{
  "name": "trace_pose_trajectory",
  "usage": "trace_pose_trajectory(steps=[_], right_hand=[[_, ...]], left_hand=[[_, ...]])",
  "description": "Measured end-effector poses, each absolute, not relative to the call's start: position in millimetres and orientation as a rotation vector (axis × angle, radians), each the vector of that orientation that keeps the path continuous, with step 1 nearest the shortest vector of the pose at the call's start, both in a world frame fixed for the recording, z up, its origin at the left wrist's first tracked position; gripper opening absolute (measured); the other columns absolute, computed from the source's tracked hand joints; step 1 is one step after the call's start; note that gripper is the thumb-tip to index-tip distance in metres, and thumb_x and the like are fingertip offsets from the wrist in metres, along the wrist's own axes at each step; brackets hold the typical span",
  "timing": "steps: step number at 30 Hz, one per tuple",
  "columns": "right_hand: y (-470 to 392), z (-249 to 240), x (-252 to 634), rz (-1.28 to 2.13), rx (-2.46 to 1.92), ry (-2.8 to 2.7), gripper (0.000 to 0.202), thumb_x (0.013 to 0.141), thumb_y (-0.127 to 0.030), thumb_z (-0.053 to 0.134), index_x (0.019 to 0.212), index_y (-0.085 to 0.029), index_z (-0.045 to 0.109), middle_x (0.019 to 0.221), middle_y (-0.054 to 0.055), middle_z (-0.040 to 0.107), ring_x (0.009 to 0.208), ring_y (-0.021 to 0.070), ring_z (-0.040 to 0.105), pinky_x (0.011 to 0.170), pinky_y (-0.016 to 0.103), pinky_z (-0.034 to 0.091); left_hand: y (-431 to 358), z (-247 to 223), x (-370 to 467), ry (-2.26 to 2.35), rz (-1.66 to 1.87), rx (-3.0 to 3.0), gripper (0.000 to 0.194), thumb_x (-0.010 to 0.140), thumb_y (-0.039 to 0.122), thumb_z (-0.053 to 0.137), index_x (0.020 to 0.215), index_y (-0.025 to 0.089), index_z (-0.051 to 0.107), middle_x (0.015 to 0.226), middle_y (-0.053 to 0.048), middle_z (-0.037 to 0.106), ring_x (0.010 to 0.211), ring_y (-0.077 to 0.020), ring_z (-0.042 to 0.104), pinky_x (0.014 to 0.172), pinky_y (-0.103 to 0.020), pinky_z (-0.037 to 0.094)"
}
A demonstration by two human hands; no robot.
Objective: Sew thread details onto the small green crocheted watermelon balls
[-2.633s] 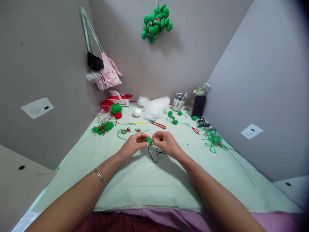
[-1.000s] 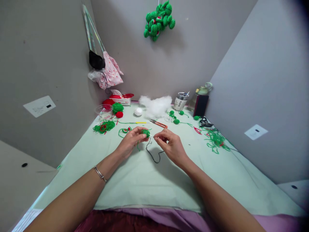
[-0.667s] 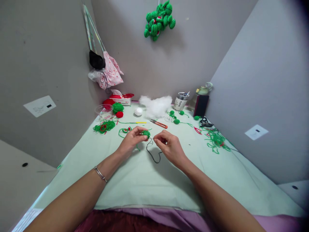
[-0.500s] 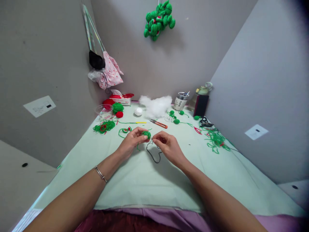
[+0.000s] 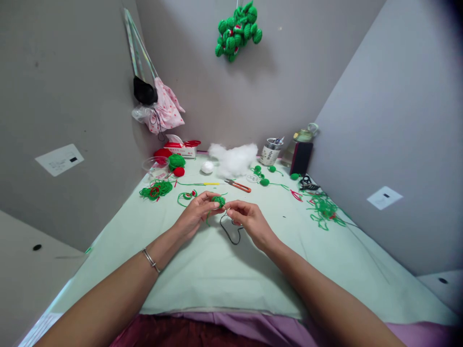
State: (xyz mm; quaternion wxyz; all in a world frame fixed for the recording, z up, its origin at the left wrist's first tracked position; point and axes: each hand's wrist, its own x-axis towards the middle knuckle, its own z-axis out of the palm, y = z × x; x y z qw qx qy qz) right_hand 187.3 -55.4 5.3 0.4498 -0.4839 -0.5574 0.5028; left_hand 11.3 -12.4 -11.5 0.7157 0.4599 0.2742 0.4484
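Plain grey walls close in on three sides of the counter [image 5: 217,282], which wears a pale green cloth. At its left lies a tangle of green and red yarn [image 5: 156,189], with small red-and-green crocheted pieces [image 5: 189,195] further right. Next comes the left hand [image 5: 196,213], fingers and thumb closed around a green crocheted ball [image 5: 218,201], held above the cloth near the middle. Black thread [image 5: 231,241] loops below. Just right of the ball, the right hand [image 5: 249,215] has thumb and forefinger pinched together, seemingly on that thread; a needle cannot be made out. Stitching the thread into the ball looks like the step in hand; a next pull would call for a steady left hold and a loop kept free of snags. Beyond the fingers, orange-handled snips [image 5: 238,186] limit forward room a little, with green balls [image 5: 264,182] behind to the right. Open cloth runs rightward until the loose green strands [image 5: 324,210], and the front edge is well apart from both hands, so drawing toward the body looks easiest.
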Motion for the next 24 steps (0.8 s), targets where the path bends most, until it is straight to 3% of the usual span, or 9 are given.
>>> trace_pose_trajectory(steps=[7,15,24], right_hand=[[-52.8,0.4,185.9,1.175,-1.170,-1.373,0.023,0.074,-0.037,0.070,0.083,-0.016,0.070,0.074,0.002,0.058,0.064,0.0117,0.041,0.056,0.025,0.032],[-48.0,-4.4,186.7,1.205,-1.102,-1.352,0.023,0.075,-0.036,0.071,0.082,-0.015,0.069,0.061,-0.002,0.048,0.056,0.0092,0.033,0.052,0.024,0.026],[-49.0,-0.7,184.1,1.196,-1.213,-1.319,0.026,0.073,-0.040,0.072,0.075,-0.015,0.066,0.062,-0.001,0.055,0.055,0.0102,0.045,0.055,0.025,0.036]], left_hand=[[-13.1,-11.0,12.7,0.611,1.025,1.040,0.024,0.074,0.023,0.076,0.095,0.016,0.065,0.092,-0.002,0.066,0.090,-0.0147,0.063,0.095,-0.036,0.049],[-14.4,-8.5,14.1,0.636,1.032,1.050,0.024,0.073,0.022,0.076,0.093,0.018,0.065,0.088,0.000,0.064,0.088,-0.0134,0.061,0.091,-0.033,0.050],[-13.3,-17.5,16.0,0.676,1.037,1.173,0.025,0.075,0.024,0.073,0.096,0.018,0.062,0.092,-0.001,0.063,0.088,-0.0135,0.059,0.084,-0.028,0.045]])
